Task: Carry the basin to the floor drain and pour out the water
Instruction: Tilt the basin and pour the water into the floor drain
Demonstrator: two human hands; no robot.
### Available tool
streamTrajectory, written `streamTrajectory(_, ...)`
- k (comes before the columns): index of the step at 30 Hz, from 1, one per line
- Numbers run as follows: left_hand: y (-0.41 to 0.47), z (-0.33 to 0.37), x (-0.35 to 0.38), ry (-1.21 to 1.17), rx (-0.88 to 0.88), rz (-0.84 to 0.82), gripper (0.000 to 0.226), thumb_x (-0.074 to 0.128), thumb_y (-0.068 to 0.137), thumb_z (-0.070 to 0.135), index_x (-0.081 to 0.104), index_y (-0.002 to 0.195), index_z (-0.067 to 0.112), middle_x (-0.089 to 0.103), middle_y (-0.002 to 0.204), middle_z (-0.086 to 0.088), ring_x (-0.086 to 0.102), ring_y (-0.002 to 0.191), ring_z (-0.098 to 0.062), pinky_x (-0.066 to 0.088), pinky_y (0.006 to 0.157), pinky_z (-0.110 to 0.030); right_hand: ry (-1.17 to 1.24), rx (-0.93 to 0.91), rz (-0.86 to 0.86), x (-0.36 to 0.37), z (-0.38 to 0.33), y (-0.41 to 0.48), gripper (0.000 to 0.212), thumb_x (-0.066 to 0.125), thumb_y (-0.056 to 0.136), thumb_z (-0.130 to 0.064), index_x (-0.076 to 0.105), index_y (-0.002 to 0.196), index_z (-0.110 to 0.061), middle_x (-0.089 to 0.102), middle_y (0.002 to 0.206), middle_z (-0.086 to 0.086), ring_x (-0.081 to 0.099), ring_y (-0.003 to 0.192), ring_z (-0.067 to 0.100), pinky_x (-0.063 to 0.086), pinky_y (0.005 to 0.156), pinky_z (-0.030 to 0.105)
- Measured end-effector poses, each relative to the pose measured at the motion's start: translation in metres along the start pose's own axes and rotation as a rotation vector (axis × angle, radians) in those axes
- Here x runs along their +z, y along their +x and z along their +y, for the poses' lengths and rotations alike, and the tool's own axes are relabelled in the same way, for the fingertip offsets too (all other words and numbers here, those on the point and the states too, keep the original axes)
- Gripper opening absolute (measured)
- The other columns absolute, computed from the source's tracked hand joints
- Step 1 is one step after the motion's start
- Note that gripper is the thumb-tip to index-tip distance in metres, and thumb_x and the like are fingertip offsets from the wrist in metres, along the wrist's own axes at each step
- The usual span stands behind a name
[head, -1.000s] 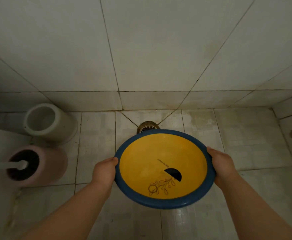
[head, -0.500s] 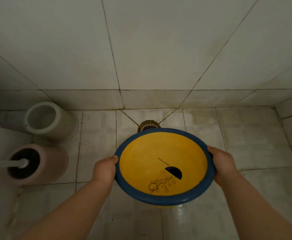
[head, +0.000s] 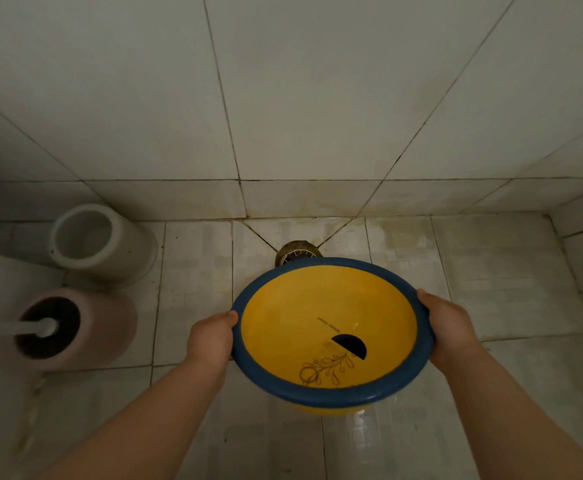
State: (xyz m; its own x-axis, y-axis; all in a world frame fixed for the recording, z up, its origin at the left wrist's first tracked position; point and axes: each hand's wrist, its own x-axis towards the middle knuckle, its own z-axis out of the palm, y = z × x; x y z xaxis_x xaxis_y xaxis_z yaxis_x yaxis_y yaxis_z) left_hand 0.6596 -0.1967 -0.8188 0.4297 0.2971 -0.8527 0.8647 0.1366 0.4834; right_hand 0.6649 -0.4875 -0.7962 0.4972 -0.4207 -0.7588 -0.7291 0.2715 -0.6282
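I hold a round yellow basin (head: 328,317) with a blue rim above the tiled floor, tipped a little toward me. A dark half-circle and a leaf drawing mark its inside. My left hand (head: 210,337) grips the rim on the left side and my right hand (head: 451,327) grips it on the right. The round floor drain (head: 297,252) lies just beyond the basin's far rim, near the foot of the wall, and the basin hides part of it. I cannot tell how much water is in the basin.
A white cylindrical container (head: 99,240) stands at the left by the wall. In front of it a pinkish holder (head: 106,327) carries a toilet brush (head: 37,329) with a white handle. Tiled walls close the back and the right side.
The basin has tipped slightly, its near rim lower so the yellow underside shows. Both hands keep the same grip on the rim.
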Motion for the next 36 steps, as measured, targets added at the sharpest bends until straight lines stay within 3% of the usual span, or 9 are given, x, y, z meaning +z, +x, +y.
streamTrajectory(4,-0.0007,0.0004,0.0001,-0.016,-0.005,-0.008,0.025,0.049,0.093,0.013,0.062,0.072,0.009,0.062,0.097,-0.015,0.057,0.081,-0.028,0.05,0.08,-0.038,0.004,0.005,0.001,0.0005,-0.0005,-0.0002,0.018,0.051,0.091,-0.019,0.064,0.087,-0.007,0.066,0.089,0.013,0.061,0.083,0.031,0.05,0.075,0.039)
streamTrajectory(8,-0.0019,0.0015,0.0014,-0.057,-0.031,-0.017,0.029,0.049,0.093,0.014,0.062,0.112,-0.005,0.063,0.115,-0.022,0.056,0.096,-0.03,0.047,0.089,-0.042,0.031,-0.003,-0.018,0.0017,-0.0027,-0.0018,0.019,0.049,0.092,-0.018,0.065,0.087,-0.008,0.066,0.089,0.013,0.061,0.081,0.029,0.049,0.072,0.038)
streamTrajectory(13,-0.003,0.0035,0.0009,-0.04,-0.036,-0.009,0.02,0.049,0.094,0.015,0.064,0.091,0.002,0.062,0.123,-0.026,0.056,0.097,-0.031,0.047,0.094,-0.046,0.044,-0.003,-0.031,0.0025,-0.0037,-0.0029,0.019,0.048,0.091,-0.017,0.065,0.088,-0.009,0.066,0.09,0.013,0.061,0.082,0.03,0.049,0.077,0.04)
streamTrajectory(16,-0.0012,0.0026,0.0003,-0.058,-0.04,-0.007,0.026,0.049,0.093,0.015,0.063,0.107,-0.002,0.062,0.123,-0.026,0.056,0.098,-0.032,0.047,0.094,-0.046,0.045,-0.008,-0.038,0.0034,-0.0039,-0.0034,0.02,0.047,0.091,-0.017,0.065,0.093,-0.009,0.066,0.092,0.013,0.061,0.084,0.031,0.049,0.08,0.042)
streamTrajectory(21,0.0,0.0026,0.0006,-0.064,-0.047,0.005,0.026,0.05,0.093,0.014,0.064,0.104,-0.004,0.063,0.117,-0.024,0.056,0.096,-0.031,0.048,0.086,-0.042,0.046,-0.016,-0.044,0.0035,-0.0031,-0.0023,0.021,0.046,0.091,-0.018,0.066,0.091,-0.009,0.066,0.096,0.014,0.061,0.088,0.031,0.048,0.084,0.044)
streamTrajectory(24,0.0001,0.0026,0.0005,-0.063,-0.061,0.014,0.018,0.05,0.092,0.012,0.063,0.084,0.004,0.065,0.112,-0.024,0.057,0.093,-0.031,0.049,0.081,-0.04,0.056,-0.021,-0.05,0.0036,-0.0028,-0.0022,0.023,0.046,0.091,-0.017,0.066,0.097,-0.008,0.067,0.097,0.014,0.061,0.088,0.031,0.048,0.082,0.042)
streamTrajectory(26,0.0003,0.003,0.0002,-0.058,-0.058,0.017,0.019,0.05,0.092,0.013,0.065,0.09,0.002,0.066,0.108,-0.023,0.058,0.089,-0.031,0.049,0.08,-0.04,0.06,-0.03,-0.056,0.0043,-0.003,-0.0025,0.022,0.045,0.092,-0.017,0.066,0.096,-0.009,0.066,0.096,0.013,0.061,0.088,0.031,0.048,0.081,0.04)
streamTrajectory(30,-0.0001,0.0033,0.0003,-0.049,-0.051,0.025,0.031,0.05,0.093,0.015,0.062,0.112,-0.006,0.063,0.122,-0.025,0.059,0.103,-0.035,0.048,0.097,-0.046,0.082,-0.03,-0.053,0.0049,-0.0033,-0.0029,0.026,0.045,0.092,-0.017,0.064,0.105,-0.005,0.066,0.098,0.013,0.061,0.089,0.03,0.048,0.08,0.04)
streamTrajectory(36,0.0018,0.0021,-0.0008,-0.04,-0.06,0.014,0.033,0.05,0.093,0.016,0.061,0.115,-0.005,0.062,0.123,-0.025,0.058,0.114,-0.039,0.047,0.098,-0.048,0.086,-0.034,-0.057,0.0049,-0.005,-0.0046,0.025,0.045,0.093,-0.017,0.063,0.105,-0.006,0.066,0.098,0.013,0.061,0.089,0.03,0.048,0.081,0.039)
